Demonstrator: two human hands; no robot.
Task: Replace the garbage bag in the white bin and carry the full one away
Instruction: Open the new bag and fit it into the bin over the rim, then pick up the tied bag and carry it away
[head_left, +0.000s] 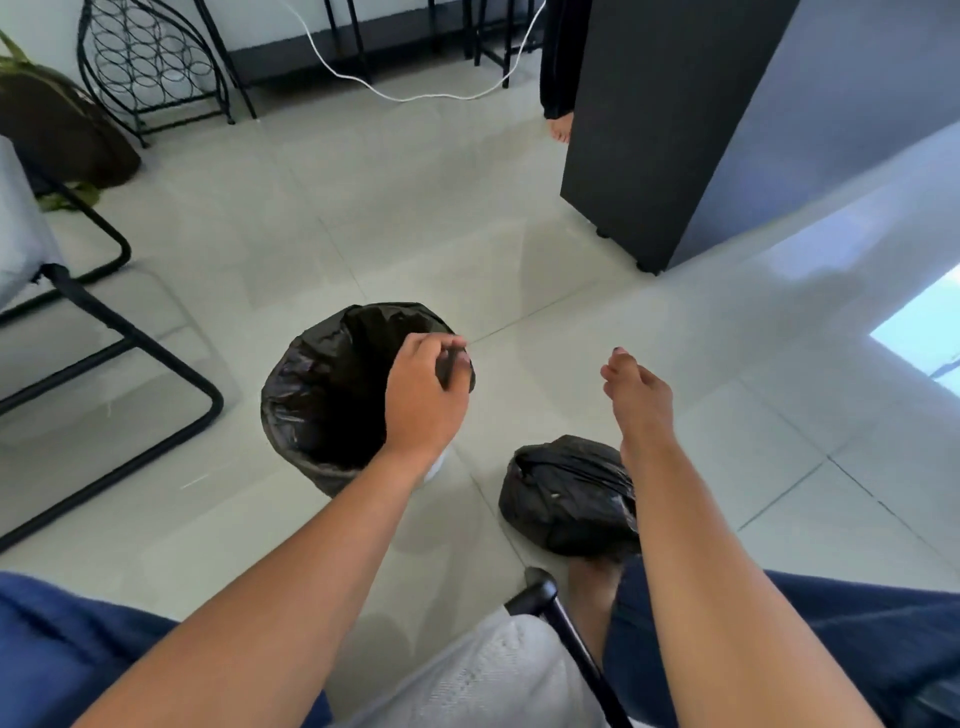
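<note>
While the left hand (423, 397) pinches the black liner (317, 395) at the far right rim of the bin (435, 465), the right hand (641, 400) hangs empty, fingers loosely extended, over bare tile (571, 338). Just beside the bin, the tied full bag (563, 499) sits partly behind the right forearm. Open floor lies ahead; a chair frame (130, 338) crowds the left. Only a white sliver of bin shows.
</note>
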